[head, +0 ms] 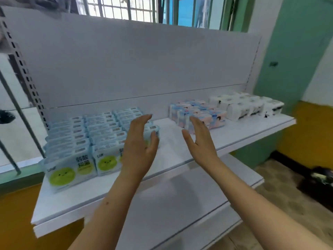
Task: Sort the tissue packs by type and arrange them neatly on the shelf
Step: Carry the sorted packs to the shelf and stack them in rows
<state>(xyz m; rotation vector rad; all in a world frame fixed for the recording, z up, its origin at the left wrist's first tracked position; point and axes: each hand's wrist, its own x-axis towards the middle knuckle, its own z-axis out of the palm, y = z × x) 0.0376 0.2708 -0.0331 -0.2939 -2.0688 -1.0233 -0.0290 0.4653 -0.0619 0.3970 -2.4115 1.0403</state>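
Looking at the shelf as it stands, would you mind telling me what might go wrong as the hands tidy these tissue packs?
1. The left hand sits against the right side of the green-label packs, which stand upright in tight rows; a firm push could topple a row.
2. The front green-label packs stand close to the upper shelf edge and might slide off.
3. The right hand, open near the pink-and-blue packs, could knock that group out of line.

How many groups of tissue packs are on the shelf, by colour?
Green-and-blue packs with a smiley face: 1 group, shelf's left
Pink-and-blue packs: 1 group, middle
White packs with black print: 1 group, right
Total: 3 groups. Blur prevents counting single packs.
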